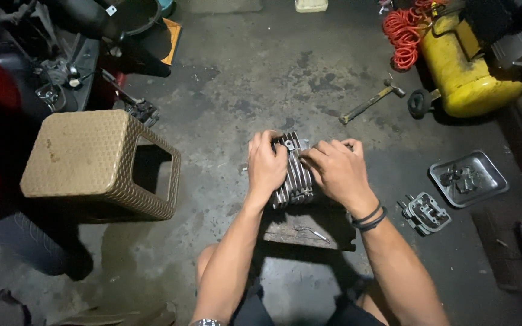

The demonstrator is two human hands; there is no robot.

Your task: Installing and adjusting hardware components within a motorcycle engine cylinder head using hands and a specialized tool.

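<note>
Both hands on a finned engine cylinder at the centre of the frame.

Head view: the left hand and the right hand clasp the finned metal cylinder, which rests on a dark block on the concrete floor. By the look of it the work is midway: a small engine part and a metal tray of loose pieces lie at the right, and a hammer lies further up, untouched. A woven stool stands at the left.
</note>
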